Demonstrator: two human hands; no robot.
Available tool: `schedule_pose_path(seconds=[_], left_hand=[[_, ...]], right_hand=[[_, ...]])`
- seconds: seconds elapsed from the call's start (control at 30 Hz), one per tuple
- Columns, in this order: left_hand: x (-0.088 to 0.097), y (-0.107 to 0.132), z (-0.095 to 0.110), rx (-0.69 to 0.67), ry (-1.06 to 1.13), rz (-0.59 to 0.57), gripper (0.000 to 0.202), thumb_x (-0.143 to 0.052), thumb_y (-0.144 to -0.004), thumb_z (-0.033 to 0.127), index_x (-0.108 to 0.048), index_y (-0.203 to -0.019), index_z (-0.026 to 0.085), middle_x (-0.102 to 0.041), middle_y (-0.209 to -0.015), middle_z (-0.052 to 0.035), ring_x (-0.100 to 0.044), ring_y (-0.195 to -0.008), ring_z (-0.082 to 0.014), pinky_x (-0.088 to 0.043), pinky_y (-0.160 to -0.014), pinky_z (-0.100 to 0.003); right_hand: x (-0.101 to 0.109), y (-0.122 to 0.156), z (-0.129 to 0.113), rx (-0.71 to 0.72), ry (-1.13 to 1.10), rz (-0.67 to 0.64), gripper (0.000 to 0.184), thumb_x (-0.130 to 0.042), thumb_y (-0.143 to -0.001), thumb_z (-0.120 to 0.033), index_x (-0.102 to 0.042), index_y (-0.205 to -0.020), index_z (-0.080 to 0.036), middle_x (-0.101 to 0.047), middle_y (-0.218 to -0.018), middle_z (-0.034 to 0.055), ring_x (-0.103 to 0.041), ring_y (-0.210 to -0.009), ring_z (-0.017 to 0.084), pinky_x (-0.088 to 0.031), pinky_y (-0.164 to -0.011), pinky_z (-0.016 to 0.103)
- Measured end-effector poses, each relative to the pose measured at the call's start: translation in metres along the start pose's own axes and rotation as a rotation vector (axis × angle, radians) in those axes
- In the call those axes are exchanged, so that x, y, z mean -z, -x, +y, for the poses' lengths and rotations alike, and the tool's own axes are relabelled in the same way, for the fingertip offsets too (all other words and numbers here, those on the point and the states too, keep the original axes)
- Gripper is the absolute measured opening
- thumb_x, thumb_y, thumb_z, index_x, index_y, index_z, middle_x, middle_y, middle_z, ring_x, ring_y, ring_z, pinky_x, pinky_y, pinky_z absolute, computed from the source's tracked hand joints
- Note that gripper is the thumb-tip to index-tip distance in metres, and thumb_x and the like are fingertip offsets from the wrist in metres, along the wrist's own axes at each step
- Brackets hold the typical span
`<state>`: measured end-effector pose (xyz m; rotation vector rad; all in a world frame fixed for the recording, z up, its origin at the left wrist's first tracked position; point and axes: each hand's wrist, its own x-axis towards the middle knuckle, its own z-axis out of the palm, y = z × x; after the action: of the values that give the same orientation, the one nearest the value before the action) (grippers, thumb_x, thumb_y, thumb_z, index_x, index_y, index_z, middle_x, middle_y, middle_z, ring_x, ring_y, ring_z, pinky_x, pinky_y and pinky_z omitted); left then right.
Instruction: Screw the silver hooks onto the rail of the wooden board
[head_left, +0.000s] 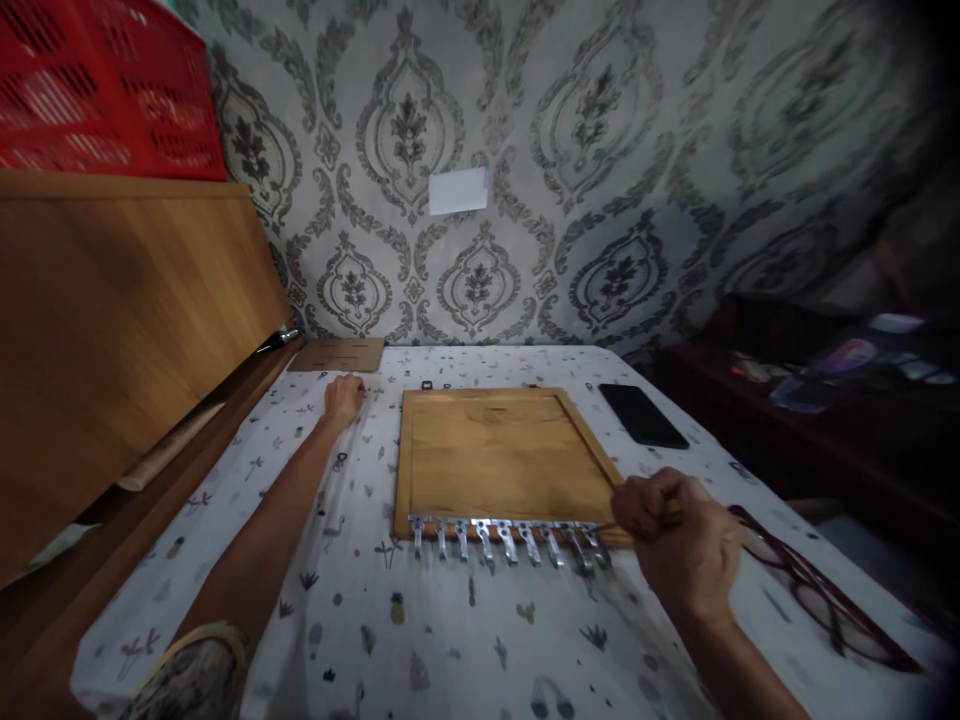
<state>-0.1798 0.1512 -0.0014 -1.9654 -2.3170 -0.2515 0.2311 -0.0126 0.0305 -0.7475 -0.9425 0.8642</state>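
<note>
A framed wooden board [487,455] lies flat on the table. Along its near edge runs a metal rail with several silver hooks [508,543], which hang past the frame. At the board's near right corner, my right hand [686,545] is closed around a screwdriver [673,512] with a yellow handle. Its thin shaft points left at the last hooks; whether the tip touches a screw is too small to tell. My left hand [344,400] rests on the cloth beyond the board's left side, fingers curled together. What they hold, if anything, is hidden.
A black phone [643,415] lies right of the board, and red-framed glasses [821,590] lie by my right wrist. Flat brown cardboard [337,354] sits at the back left. On the left stands a wooden cabinet [127,340] with a red basket [112,95] on top.
</note>
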Motion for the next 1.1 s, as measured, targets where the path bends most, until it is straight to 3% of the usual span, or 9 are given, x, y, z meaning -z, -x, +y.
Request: schedule_pose_path(seconds=[0.17,0.33,0.47,0.57,0.7,0.87,1.0,1.1], left_hand=[[0.006,-0.003,0.003,0.042,0.045,-0.033,0.039,-0.064,-0.097,0.039,-0.061,-0.13,0.018,-0.063,-0.131,-0.0106,-0.065,-0.113,-0.0234,-0.058,-0.095,-0.045],[0.011,0.012,0.002,0.039,0.125,-0.016,0.037,-0.064,-0.098,0.038,-0.062,-0.127,0.017,-0.064,-0.129,-0.0104,-0.065,-0.112,-0.0231,-0.057,-0.096,-0.045],[0.02,0.03,0.01,0.016,0.255,0.052,0.015,-0.056,-0.091,0.015,-0.069,-0.099,0.015,-0.073,-0.102,-0.0101,-0.068,-0.106,-0.027,-0.052,-0.097,-0.04],[0.029,0.043,0.027,-0.056,0.404,0.071,0.009,-0.057,-0.083,0.018,-0.065,-0.086,0.018,-0.072,-0.089,-0.0064,-0.068,-0.092,-0.0244,-0.052,-0.089,-0.035],[0.038,0.067,0.071,-0.234,0.628,-0.024,0.009,-0.058,-0.077,0.027,-0.062,-0.081,0.019,-0.071,-0.081,-0.0019,-0.065,-0.079,-0.0187,-0.052,-0.078,-0.028],[0.045,0.109,0.149,-0.516,0.82,-0.332,0.019,-0.063,-0.076,0.035,-0.068,-0.083,0.018,-0.074,-0.084,-0.0028,-0.067,-0.08,-0.0181,-0.053,-0.077,-0.028],[0.043,0.131,0.207,-0.659,0.876,-0.523,0.016,-0.063,-0.078,0.03,-0.069,-0.083,0.016,-0.074,-0.084,-0.003,-0.067,-0.08,-0.0168,-0.052,-0.076,-0.026],[0.039,0.137,0.235,-0.705,0.87,-0.584,0.012,-0.059,-0.078,0.022,-0.068,-0.08,0.015,-0.072,-0.082,-0.0027,-0.065,-0.079,-0.0157,-0.049,-0.073,-0.025]], right_hand=[[0.004,0.002,0.003,0.028,-0.028,-0.031,0.046,-0.061,-0.088,-0.048,-0.047,-0.052,-0.023,-0.027,-0.041,-0.008,-0.025,-0.037,0.008,-0.02,-0.039,0.023],[0.003,0.001,0.002,0.025,-0.064,0.001,0.046,-0.065,-0.085,-0.05,-0.045,-0.053,-0.023,-0.027,-0.042,-0.0091,-0.021,-0.037,0.007,-0.017,-0.039,0.021],[0.004,0.0,0.002,0.029,-0.059,-0.019,0.048,-0.063,-0.087,-0.054,-0.043,-0.056,-0.023,-0.027,-0.043,-0.0096,-0.02,-0.038,0.007,-0.017,-0.039,0.021],[0.006,0.001,0.002,0.031,-0.055,-0.009,0.049,-0.063,-0.087,-0.057,-0.042,-0.057,-0.024,-0.026,-0.044,-0.0098,-0.02,-0.038,0.007,-0.018,-0.039,0.021],[0.006,0.002,0.001,0.031,-0.067,0.008,0.05,-0.064,-0.086,-0.057,-0.042,-0.057,-0.024,-0.025,-0.043,-0.01,-0.019,-0.038,0.007,-0.017,-0.039,0.021],[0.007,0.0,0.0,0.027,-0.062,0.014,0.05,-0.064,-0.086,-0.058,-0.042,-0.056,-0.024,-0.026,-0.043,-0.0096,-0.02,-0.038,0.007,-0.017,-0.039,0.021],[0.007,0.0,0.0,0.04,-0.083,-0.004,0.049,-0.063,-0.088,-0.057,-0.042,-0.057,-0.024,-0.027,-0.043,-0.0094,-0.019,-0.037,0.007,-0.017,-0.039,0.021],[0.008,0.001,0.001,0.052,-0.096,-0.013,0.05,-0.063,-0.088,-0.057,-0.042,-0.058,-0.023,-0.027,-0.043,-0.0095,-0.02,-0.037,0.007,-0.017,-0.039,0.021]])
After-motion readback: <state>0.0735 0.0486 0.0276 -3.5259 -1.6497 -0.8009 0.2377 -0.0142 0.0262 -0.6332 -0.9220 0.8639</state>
